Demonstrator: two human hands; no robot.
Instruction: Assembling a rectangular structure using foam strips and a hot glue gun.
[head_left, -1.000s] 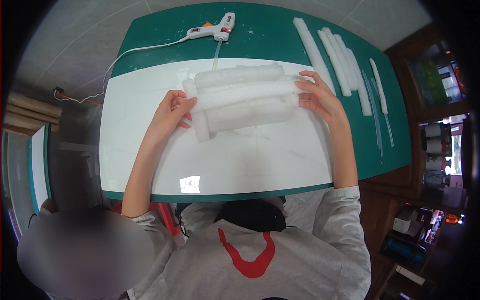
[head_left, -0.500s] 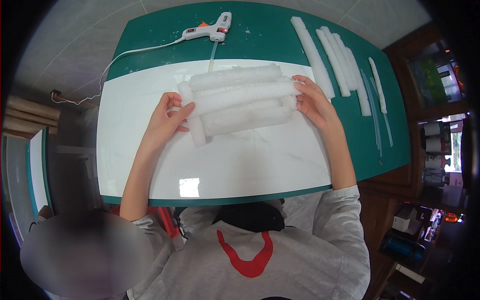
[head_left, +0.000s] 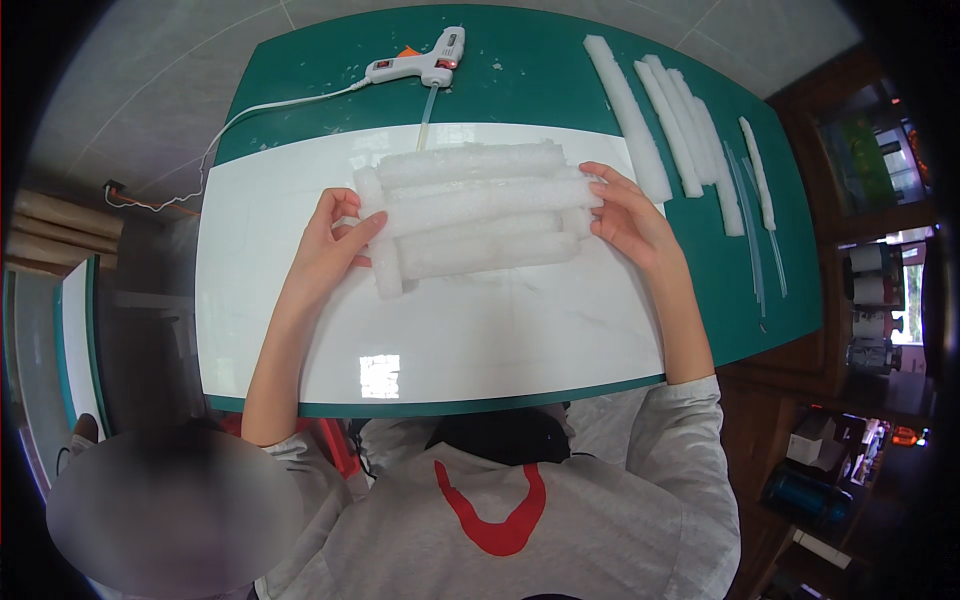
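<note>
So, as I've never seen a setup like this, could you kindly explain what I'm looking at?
There's no machine here: a person works bare-handed, seen from above through a wide fisheye camera worn on the head, which bends straight edges.

The left hand and right hand grip opposite ends of a white foam assembly, built of several long strips. I can't tell whether it is lifted.

Beneath is a glossy white sheet on a green tabletop, with a glue gun beyond. Loose foam strips and thin clear sticks lie rightward.
</note>
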